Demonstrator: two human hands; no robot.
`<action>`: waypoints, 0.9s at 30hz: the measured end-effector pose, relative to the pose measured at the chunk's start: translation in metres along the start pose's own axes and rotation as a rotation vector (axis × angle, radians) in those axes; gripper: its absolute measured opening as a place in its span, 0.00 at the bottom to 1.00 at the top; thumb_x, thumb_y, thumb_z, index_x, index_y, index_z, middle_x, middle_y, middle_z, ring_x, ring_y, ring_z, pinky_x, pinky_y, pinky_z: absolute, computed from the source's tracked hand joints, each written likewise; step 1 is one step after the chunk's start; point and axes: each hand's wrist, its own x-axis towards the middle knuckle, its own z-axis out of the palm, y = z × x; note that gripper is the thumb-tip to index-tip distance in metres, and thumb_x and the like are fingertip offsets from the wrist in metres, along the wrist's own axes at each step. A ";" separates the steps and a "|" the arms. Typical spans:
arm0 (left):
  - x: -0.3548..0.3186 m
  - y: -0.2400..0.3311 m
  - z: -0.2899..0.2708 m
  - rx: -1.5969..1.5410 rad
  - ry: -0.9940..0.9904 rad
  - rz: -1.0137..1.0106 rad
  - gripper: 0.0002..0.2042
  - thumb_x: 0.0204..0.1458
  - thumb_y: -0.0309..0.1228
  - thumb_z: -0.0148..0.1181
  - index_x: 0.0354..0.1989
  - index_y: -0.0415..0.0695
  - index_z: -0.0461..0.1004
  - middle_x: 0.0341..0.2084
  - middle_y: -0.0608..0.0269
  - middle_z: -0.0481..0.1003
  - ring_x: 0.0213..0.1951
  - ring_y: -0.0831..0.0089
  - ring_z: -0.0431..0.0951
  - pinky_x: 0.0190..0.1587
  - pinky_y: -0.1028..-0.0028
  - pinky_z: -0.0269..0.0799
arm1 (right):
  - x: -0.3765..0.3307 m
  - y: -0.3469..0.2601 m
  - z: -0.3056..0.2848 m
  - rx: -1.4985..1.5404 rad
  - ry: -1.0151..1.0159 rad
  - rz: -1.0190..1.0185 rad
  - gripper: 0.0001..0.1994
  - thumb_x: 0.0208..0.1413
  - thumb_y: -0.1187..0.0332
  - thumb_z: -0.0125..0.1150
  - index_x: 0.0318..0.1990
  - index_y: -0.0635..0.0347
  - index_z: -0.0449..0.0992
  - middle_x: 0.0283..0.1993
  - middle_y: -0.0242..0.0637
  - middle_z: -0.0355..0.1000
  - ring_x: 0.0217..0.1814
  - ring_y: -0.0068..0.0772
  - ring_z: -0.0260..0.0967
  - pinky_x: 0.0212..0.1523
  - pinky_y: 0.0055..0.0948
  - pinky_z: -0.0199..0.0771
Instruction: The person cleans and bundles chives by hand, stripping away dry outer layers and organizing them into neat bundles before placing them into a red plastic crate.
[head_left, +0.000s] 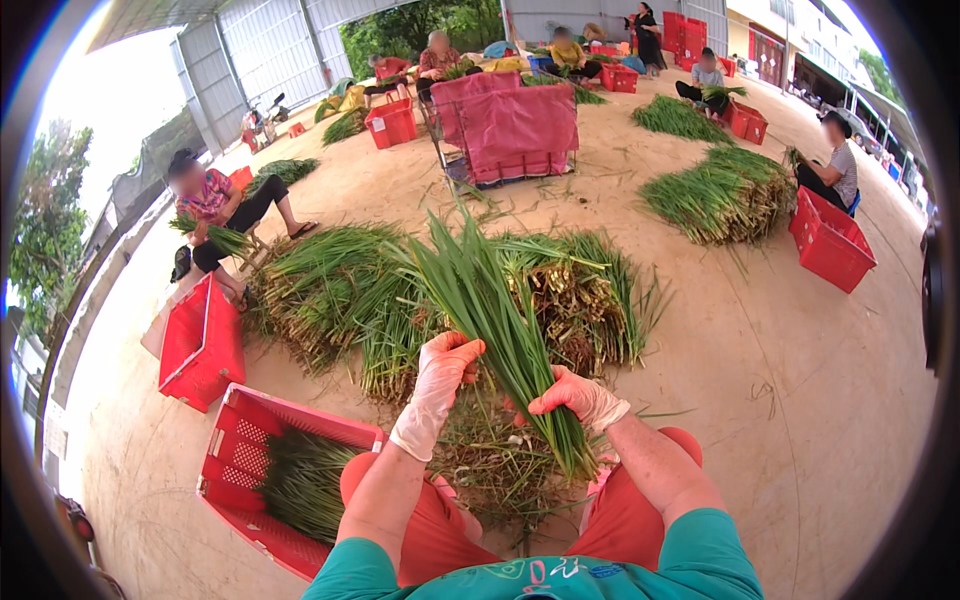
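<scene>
Long-leaved green bunch, centre frame!
I see right hand fingers grasping it; left hand curls alongside, its grip I can't tell.

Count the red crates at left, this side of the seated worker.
2: one crate holding green leaves at the lower left, and a second crate just beyond it.
</scene>
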 end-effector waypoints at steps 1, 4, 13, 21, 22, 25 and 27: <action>0.000 -0.001 -0.002 -0.032 -0.009 -0.012 0.07 0.58 0.29 0.68 0.35 0.38 0.79 0.23 0.69 0.75 0.20 0.80 0.71 0.22 0.77 0.69 | 0.000 0.000 0.001 -0.012 0.004 0.001 0.28 0.46 0.78 0.67 0.60 0.65 0.73 0.48 0.44 0.80 0.44 0.41 0.82 0.49 0.39 0.81; 0.001 -0.004 -0.011 -0.102 -0.027 -0.035 0.07 0.60 0.30 0.65 0.35 0.39 0.78 0.23 0.69 0.75 0.21 0.79 0.72 0.22 0.77 0.70 | -0.001 -0.001 0.001 0.087 -0.007 -0.007 0.28 0.46 0.78 0.66 0.59 0.66 0.74 0.48 0.45 0.80 0.44 0.41 0.82 0.49 0.40 0.82; 0.005 -0.016 -0.024 -0.135 -0.016 -0.045 0.09 0.63 0.32 0.62 0.34 0.39 0.77 0.22 0.68 0.74 0.21 0.77 0.73 0.23 0.76 0.70 | 0.002 0.006 -0.010 0.217 0.087 -0.115 0.28 0.46 0.79 0.66 0.59 0.66 0.73 0.49 0.46 0.78 0.48 0.46 0.79 0.52 0.46 0.82; -0.003 -0.014 -0.023 -0.026 0.011 0.001 0.09 0.62 0.31 0.62 0.33 0.37 0.78 0.20 0.68 0.73 0.19 0.79 0.70 0.21 0.77 0.65 | 0.004 0.006 -0.014 0.153 0.079 -0.110 0.28 0.46 0.78 0.65 0.60 0.65 0.72 0.48 0.47 0.78 0.46 0.45 0.80 0.51 0.44 0.83; -0.002 -0.015 -0.023 -0.011 0.025 0.023 0.09 0.62 0.30 0.62 0.33 0.37 0.78 0.20 0.68 0.73 0.19 0.79 0.70 0.21 0.78 0.65 | 0.004 0.005 -0.013 0.140 0.077 -0.114 0.28 0.46 0.78 0.65 0.60 0.65 0.72 0.48 0.47 0.78 0.45 0.45 0.80 0.50 0.44 0.83; 0.000 -0.019 -0.023 -0.042 0.038 0.073 0.08 0.63 0.29 0.62 0.34 0.36 0.78 0.20 0.67 0.73 0.19 0.79 0.70 0.22 0.78 0.65 | 0.003 0.006 -0.011 0.148 0.083 -0.102 0.28 0.46 0.78 0.65 0.60 0.65 0.72 0.48 0.47 0.78 0.44 0.45 0.80 0.50 0.45 0.83; -0.003 -0.017 -0.020 -0.164 0.002 0.085 0.08 0.64 0.28 0.60 0.36 0.35 0.78 0.21 0.66 0.73 0.19 0.78 0.70 0.22 0.78 0.64 | 0.004 0.007 -0.012 0.173 0.103 -0.107 0.28 0.46 0.78 0.65 0.60 0.66 0.72 0.49 0.48 0.78 0.44 0.44 0.80 0.50 0.45 0.83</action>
